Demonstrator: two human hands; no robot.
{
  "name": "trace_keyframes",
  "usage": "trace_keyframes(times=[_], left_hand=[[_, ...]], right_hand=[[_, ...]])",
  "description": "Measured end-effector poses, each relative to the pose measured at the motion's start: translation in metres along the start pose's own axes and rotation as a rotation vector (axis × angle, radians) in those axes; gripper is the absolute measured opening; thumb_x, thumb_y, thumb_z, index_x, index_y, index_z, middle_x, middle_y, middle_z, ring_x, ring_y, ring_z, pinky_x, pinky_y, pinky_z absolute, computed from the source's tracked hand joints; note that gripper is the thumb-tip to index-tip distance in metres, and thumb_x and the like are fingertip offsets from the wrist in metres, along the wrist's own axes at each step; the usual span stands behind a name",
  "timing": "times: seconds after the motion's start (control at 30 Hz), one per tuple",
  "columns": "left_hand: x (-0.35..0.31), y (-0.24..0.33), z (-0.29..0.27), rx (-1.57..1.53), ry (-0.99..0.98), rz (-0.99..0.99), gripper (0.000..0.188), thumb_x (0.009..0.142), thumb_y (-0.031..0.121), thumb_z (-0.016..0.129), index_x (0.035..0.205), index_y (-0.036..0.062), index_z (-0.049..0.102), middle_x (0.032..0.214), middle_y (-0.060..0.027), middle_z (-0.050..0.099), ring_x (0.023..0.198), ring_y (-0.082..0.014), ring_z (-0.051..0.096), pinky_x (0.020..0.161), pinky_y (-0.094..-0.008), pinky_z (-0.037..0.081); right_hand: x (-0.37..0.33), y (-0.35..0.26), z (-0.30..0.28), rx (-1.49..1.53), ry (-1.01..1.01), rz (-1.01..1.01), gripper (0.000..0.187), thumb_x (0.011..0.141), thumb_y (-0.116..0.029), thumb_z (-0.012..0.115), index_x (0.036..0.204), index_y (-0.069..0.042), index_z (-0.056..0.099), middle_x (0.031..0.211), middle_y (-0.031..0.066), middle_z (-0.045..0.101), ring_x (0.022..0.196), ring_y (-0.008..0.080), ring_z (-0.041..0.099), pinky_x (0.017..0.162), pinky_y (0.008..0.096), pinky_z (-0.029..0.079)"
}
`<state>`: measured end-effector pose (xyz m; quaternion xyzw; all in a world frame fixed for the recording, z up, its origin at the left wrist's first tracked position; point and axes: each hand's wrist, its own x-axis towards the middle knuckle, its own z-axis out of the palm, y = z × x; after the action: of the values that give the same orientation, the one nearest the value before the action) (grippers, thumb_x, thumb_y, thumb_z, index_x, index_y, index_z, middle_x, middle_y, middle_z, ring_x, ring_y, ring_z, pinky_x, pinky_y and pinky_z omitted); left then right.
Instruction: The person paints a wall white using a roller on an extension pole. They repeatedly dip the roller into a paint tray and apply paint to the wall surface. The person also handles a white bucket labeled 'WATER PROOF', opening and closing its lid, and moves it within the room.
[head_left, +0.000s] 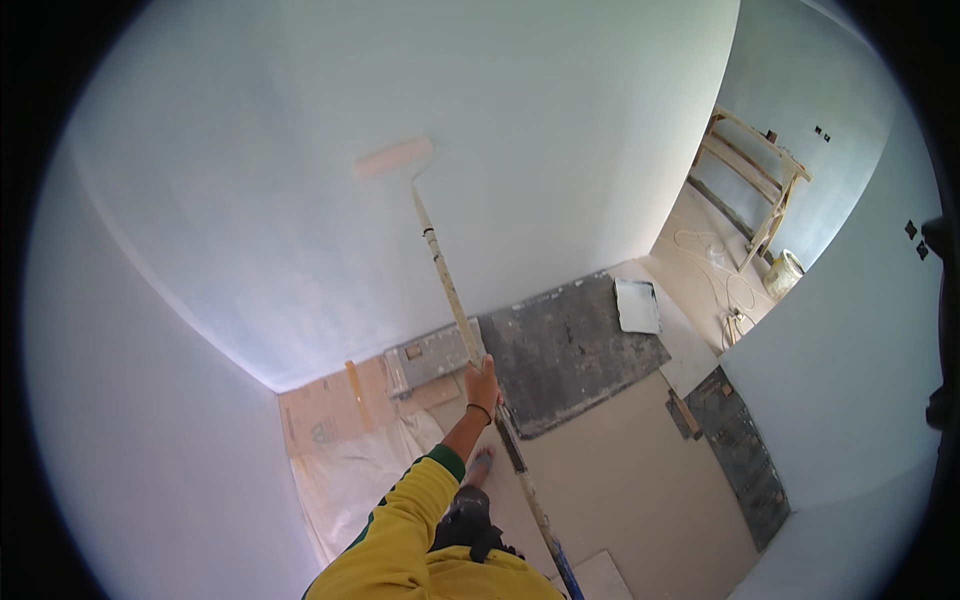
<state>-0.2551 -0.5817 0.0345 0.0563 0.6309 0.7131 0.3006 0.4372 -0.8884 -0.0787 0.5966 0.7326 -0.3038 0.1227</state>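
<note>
My left hand (482, 386), in a yellow sleeve with a green cuff, is wrapped around a long paint-spattered pole (449, 285). The pole carries a paint roller (393, 158) at its far end. The pale pink roller cover lies against the light blue-white wall (560, 120) ahead of me and looks slightly blurred. Below my left hand the pole slants down past my right side, with a blue section near the lower edge. My right hand is out of the picture.
A dark board (570, 350) lies along the wall's foot, with a white-coated paint tray (637, 306) on it. Cardboard (325, 408) and plastic sheeting (345, 475) cover the left floor. Through the opening at right stand a wooden trestle (745, 165), a bucket (784, 274) and a loose cord (735, 285).
</note>
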Motion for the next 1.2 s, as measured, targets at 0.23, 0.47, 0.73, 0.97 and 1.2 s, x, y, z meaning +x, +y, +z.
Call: trace_keyframes(times=[0.23,0.47,0.73,0.97,1.2], left_hand=[[0.029,-0.098,-0.008,-0.039,0.100,-0.263,0.022,0.094,0.025,0.053,0.097,0.0044,0.045,0.054,-0.0016,0.041,0.032,-0.0142,0.039,0.028,-0.0301,0.033],[0.095,-0.185,-0.030,-0.218,0.122,-0.574,0.016,0.092,0.022,0.052,0.092,0.0065,0.049,0.054,-0.0010,0.042,0.033,-0.0127,0.039,0.028,-0.0297,0.032],[0.224,-0.246,-0.047,0.126,0.180,-0.637,0.019,0.092,0.025,0.052,0.087,0.0066,0.049,0.058,-0.0043,0.050,0.031,-0.0158,0.039,0.026,-0.0311,0.031],[0.284,-0.292,-0.054,0.114,0.222,-0.675,0.027,0.091,0.022,0.055,0.070,0.0066,0.049,0.051,-0.0035,0.044,0.032,-0.0156,0.039,0.029,-0.0320,0.033],[0.287,-0.349,-0.014,0.172,0.175,-0.791,0.026,0.092,0.028,0.056,0.098,0.0040,0.048,0.060,-0.0078,0.049,0.038,-0.0191,0.046,0.031,-0.0334,0.034]], right_hand=[[-0.029,0.003,-0.029,-0.168,-0.267,0.311,0.031,0.090,-0.036,0.053,0.098,-0.008,0.062,0.089,0.0208,0.068,0.084,0.0410,0.065,0.073,0.0513,0.053],[0.037,-0.150,-0.150,-0.278,-0.285,0.381,0.031,0.090,-0.037,0.054,0.097,-0.008,0.062,0.087,0.0203,0.068,0.082,0.0409,0.065,0.071,0.0512,0.053],[0.119,-0.278,-0.201,-0.384,-0.356,0.499,0.032,0.089,-0.038,0.055,0.096,-0.009,0.063,0.084,0.0198,0.067,0.080,0.0407,0.065,0.069,0.0510,0.053],[0.097,-0.319,-0.197,-0.407,-0.493,0.650,0.032,0.088,-0.040,0.056,0.095,-0.009,0.063,0.082,0.0193,0.067,0.078,0.0406,0.065,0.068,0.0509,0.053],[0.123,-0.330,-0.249,-0.479,-0.321,0.584,0.030,0.085,-0.041,0.060,0.085,-0.012,0.064,0.063,0.0163,0.064,0.060,0.0401,0.064,0.055,0.0496,0.053]])
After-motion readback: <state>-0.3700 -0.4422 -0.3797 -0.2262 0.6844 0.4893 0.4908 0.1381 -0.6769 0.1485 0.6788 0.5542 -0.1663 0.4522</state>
